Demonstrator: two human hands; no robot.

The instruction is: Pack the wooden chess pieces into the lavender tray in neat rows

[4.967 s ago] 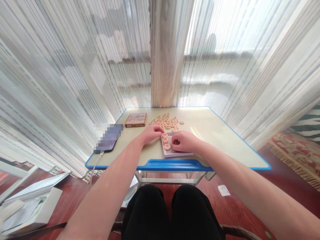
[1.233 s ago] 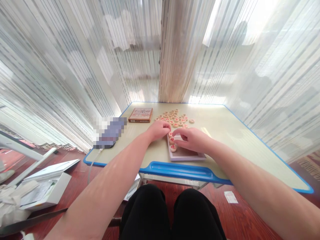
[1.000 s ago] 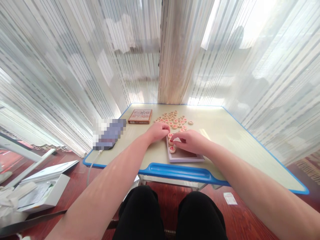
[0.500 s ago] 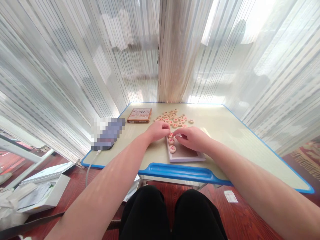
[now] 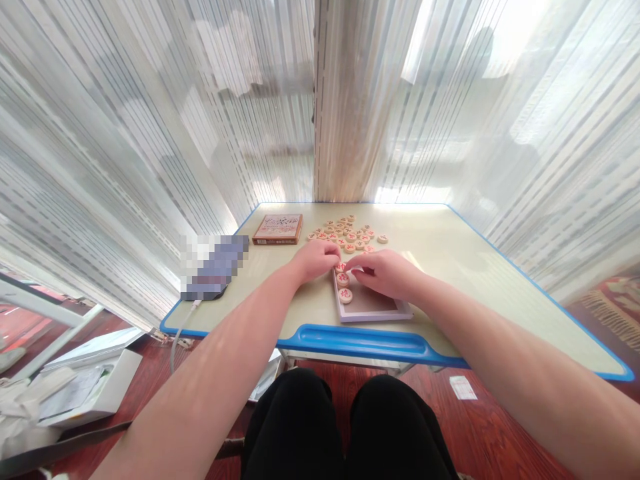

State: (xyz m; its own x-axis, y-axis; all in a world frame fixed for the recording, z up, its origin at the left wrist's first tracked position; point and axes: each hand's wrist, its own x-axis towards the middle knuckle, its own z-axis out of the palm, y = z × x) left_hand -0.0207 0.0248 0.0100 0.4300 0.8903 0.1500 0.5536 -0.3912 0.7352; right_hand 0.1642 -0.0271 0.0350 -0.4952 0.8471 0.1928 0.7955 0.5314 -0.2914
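On the table lies a shallow open box (image 5: pixel 373 315) with a pale rim. Three round Chinese chess pieces with red characters stand in a column along its left wall: a near piece (image 5: pixel 345 295), a middle piece (image 5: pixel 343 279) and a far piece (image 5: pixel 341 267). My left hand (image 5: pixel 316 259) is closed at the box's far left corner, its fingertips pressed together beside the far piece; anything in them is hidden. Over the box, my right hand (image 5: pixel 384 273) reaches left with thumb and index finger apart, the index fingertip at the far piece's right edge.
Several loose chess pieces (image 5: pixel 351 237) lie scattered beyond my hands. A brown lidded box (image 5: pixel 278 229) sits at the back left. Nearer on the left is a pixelated device (image 5: pixel 217 267) with a white cable (image 5: pixel 176 343). A blue trough (image 5: pixel 363 341) lines the table's front edge.
Both hands stay at the far piece, with only slight finger movement. The whole view has shifted a little; the pieces in the box keep their places.
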